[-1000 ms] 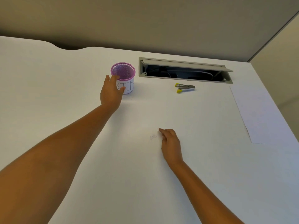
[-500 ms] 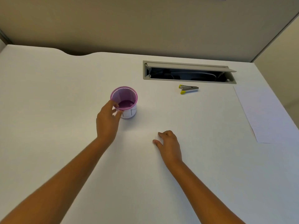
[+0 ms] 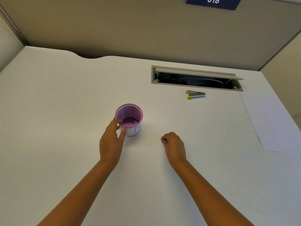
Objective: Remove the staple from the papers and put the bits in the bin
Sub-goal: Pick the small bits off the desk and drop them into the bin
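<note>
Papers (image 3: 270, 121) lie far right, staple remover (image 3: 194, 94) set down. Left hand (image 3: 112, 141) grips the bin (image 3: 129, 119), bits apparently inside; right hand (image 3: 174, 145) curled, contents indeterminate. Judged near completion

we read "018" in white on the blue sign (image 3: 213, 2) at the top; the bin label (image 3: 132, 130) stays illegible.

Right hand (image 3: 174, 146) curls with its fingers (image 3: 163, 140) tucked under, so any contents are hidden. Bits in the bin (image 3: 129, 119) too small to identify. Bin label mostly blocked by left hand (image 3: 111, 141). Far sign (image 3: 213, 2) and paper (image 3: 275, 121) cropped by frame edges.
</note>
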`<state>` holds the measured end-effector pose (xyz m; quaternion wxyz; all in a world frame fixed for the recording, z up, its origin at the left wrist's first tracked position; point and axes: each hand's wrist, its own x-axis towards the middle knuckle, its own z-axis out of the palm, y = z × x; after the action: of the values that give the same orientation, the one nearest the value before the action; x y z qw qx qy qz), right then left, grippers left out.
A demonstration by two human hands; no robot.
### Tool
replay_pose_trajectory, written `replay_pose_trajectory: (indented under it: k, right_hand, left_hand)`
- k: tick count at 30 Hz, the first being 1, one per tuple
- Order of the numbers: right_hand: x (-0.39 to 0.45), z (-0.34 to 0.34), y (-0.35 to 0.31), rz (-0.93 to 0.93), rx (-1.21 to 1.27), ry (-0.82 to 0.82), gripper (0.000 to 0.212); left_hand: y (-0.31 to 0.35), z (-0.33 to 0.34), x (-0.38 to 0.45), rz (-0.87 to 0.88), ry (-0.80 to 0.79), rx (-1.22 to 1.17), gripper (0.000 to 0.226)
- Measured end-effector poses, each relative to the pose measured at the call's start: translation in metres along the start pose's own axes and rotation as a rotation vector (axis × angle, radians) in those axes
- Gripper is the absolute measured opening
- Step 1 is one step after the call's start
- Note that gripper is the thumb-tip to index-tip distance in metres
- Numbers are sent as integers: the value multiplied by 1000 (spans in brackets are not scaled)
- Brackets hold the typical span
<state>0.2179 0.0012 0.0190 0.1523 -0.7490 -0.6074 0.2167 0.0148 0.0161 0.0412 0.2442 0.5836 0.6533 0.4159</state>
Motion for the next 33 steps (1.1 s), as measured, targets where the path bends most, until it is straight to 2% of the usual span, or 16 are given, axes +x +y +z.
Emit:
replay_pose_trajectory:
  k: [3, 5, 9, 14, 17, 21, 25, 29, 33]
  right_hand:
    - [3, 0, -2, 17, -28, -7, 18]
    - [4, -1, -3, 23, -11, -5, 18]
    - [4, -4, -3, 47, 69, 33, 14]
    - [5, -7, 1, 150, 256, 41, 9]
    - [5, -10, 4, 230, 444, 70, 11]
    - [10, -18, 10, 436, 699, 85, 19]
    - [17, -31, 6, 588, 1154, -10, 25]
    - [27, -47, -27, 508, 1407, -87, 33]
    - [37, -61, -78, 352, 1377, -192, 32]
  left_hand:
    - [-5, 2, -11, -61, -22, -69, 64]
    - [-12, 6, -25, -108, 0, -100, 71]
    - [-34, 10, -60, -183, -7, -7, 64]
    - [-47, 8, -78, -105, -74, 120, 58]
    - [-46, 9, -77, -96, -82, 152, 55]
    - [-45, 10, -77, -100, -86, 170, 48]
    - [-46, 11, -76, -93, -94, 195, 48]
    - [-47, 12, -75, -84, -110, 227, 44]
    - [-46, 12, -76, -99, -109, 252, 46]
